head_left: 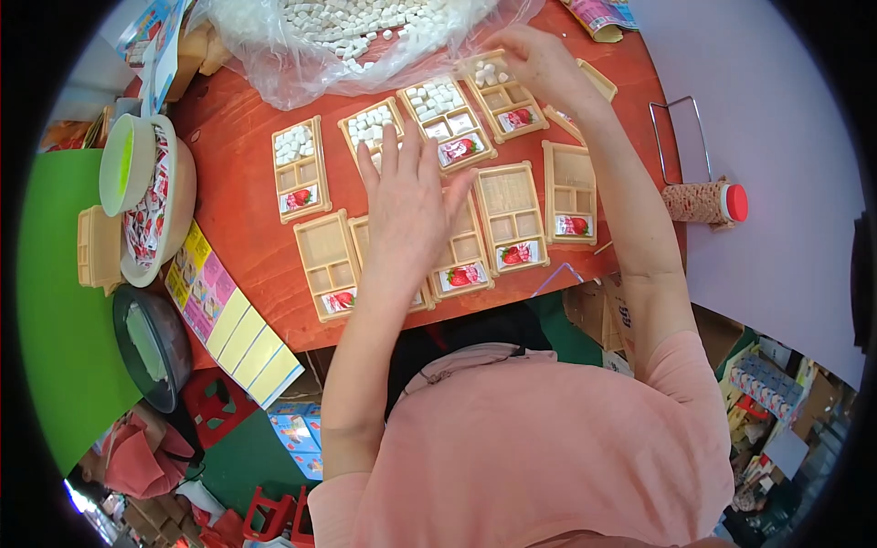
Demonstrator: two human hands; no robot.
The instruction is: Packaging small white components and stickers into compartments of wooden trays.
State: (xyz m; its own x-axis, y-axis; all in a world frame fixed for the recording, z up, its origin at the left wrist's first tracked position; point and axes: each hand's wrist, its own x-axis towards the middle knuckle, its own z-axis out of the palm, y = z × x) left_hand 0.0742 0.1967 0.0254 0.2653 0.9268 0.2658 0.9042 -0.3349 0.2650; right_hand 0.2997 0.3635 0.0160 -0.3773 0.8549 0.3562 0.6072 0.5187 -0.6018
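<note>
Right hand pinches white cubes above the far tray; left hand, spread flat (pinning nearer trays), could nudge them, spilling cubes.

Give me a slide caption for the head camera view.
Left hand rests on beige compartment trays; right hand drops white cubes into a tray.

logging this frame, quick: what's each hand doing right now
Left hand: open, flat on the beige trays.
Right hand: at a tray of white cubes; grip cannot be told.
</note>
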